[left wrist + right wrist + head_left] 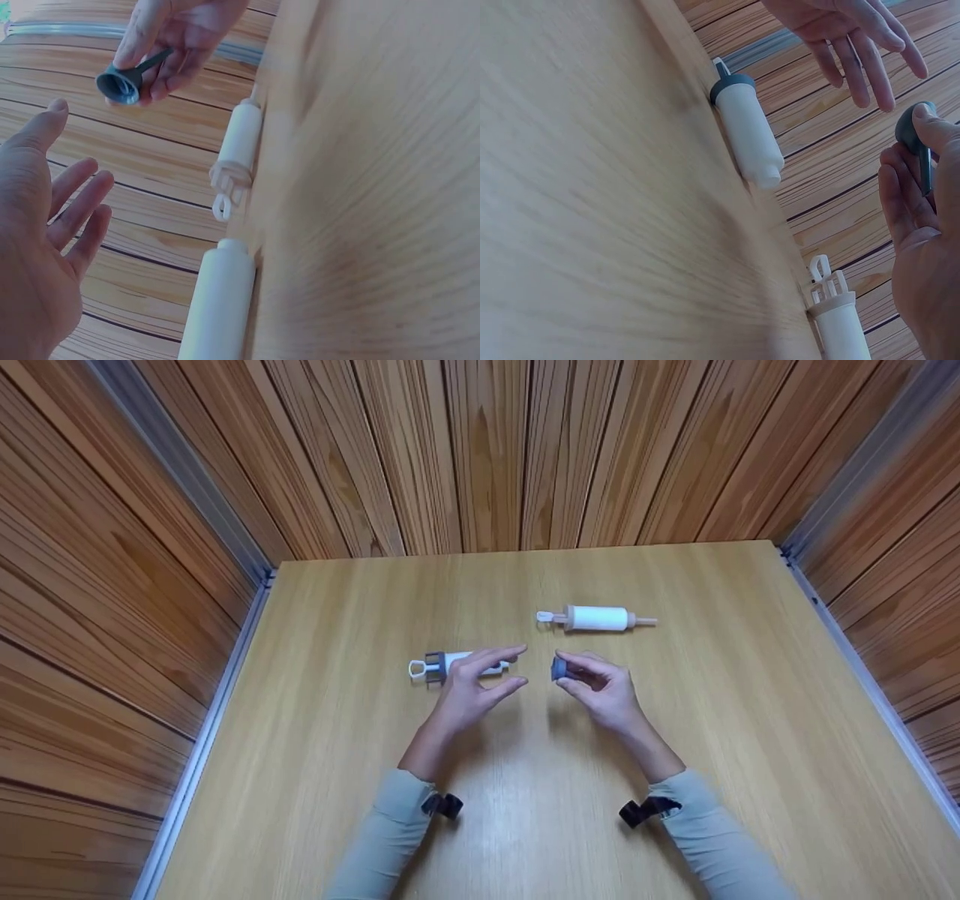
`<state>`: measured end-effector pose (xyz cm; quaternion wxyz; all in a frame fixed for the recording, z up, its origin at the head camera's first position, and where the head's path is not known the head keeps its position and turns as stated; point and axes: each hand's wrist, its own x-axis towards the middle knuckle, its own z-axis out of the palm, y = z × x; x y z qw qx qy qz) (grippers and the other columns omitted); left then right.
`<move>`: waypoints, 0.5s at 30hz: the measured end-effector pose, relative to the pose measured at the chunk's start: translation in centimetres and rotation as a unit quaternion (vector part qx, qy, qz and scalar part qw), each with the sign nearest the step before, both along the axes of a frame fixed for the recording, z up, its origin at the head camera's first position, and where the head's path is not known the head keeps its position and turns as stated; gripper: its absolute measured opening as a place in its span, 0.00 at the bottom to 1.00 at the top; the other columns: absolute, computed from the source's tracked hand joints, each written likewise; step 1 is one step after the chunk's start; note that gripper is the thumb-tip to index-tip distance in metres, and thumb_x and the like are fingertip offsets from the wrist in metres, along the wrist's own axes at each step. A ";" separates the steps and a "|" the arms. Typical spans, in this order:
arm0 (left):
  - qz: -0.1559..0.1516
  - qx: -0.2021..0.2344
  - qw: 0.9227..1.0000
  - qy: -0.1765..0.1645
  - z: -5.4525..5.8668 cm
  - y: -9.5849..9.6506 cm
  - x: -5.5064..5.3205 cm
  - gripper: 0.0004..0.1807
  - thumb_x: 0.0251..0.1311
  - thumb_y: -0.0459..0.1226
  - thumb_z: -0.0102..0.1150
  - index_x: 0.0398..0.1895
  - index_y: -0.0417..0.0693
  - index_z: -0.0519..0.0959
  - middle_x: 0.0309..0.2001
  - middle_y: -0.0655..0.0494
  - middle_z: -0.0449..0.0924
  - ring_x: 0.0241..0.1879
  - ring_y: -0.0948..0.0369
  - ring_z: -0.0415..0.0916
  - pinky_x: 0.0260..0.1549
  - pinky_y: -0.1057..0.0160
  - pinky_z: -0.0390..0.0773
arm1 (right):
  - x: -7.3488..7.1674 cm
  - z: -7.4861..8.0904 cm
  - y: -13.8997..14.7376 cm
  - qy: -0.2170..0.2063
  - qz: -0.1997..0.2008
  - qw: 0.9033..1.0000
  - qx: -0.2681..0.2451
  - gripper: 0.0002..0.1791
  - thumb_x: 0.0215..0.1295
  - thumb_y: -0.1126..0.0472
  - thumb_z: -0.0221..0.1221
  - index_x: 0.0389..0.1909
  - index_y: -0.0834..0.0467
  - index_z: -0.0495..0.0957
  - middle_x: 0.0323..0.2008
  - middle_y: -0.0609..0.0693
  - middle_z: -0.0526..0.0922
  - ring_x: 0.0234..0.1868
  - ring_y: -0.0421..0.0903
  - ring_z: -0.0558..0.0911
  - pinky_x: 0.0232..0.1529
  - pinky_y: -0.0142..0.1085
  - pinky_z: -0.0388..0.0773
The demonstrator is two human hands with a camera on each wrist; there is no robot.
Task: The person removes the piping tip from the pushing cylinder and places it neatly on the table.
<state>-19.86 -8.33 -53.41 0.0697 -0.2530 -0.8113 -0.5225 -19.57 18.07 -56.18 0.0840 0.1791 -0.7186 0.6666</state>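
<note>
Between thumb and fingers, my right hand point(609, 690) pinches a dark grey-blue funnel-shaped nozzle point(559, 668). In the left wrist view, the wide hollow mouth of the nozzle point(120, 84) faces outward and its narrow stem points back into the palm. My left hand point(471, 687) is held across from it, thumb and fingers spread with nothing between them. Partly hidden behind that hand lies a white plunger syringe point(457, 658) with a dark collar and a looped handle. Its front end shows a bare white neck point(767, 178) in the right wrist view.
A second white syringe point(598, 618) with beige fittings, a thin beige tip and a white looped handle lies farther back on the wooden table point(360, 607). Wood-plank walls point(487, 450) with metal corner rails point(202, 480) enclose the back and both sides.
</note>
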 end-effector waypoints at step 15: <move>-0.019 0.017 1.000 0.016 0.3 1.3 0.2 0.25 0.74 0.37 0.74 0.72 0.47 0.85 0.63 0.43 0.92 0.60 0.47 0.92 0.63 0.41 0.89 | -0.3 0.4 -0.7 0.023 0.018 0.999 0.018 0.22 0.69 0.81 0.68 0.64 0.74 0.85 0.50 0.35 0.90 0.52 0.34 0.89 0.57 0.25 0.88</move>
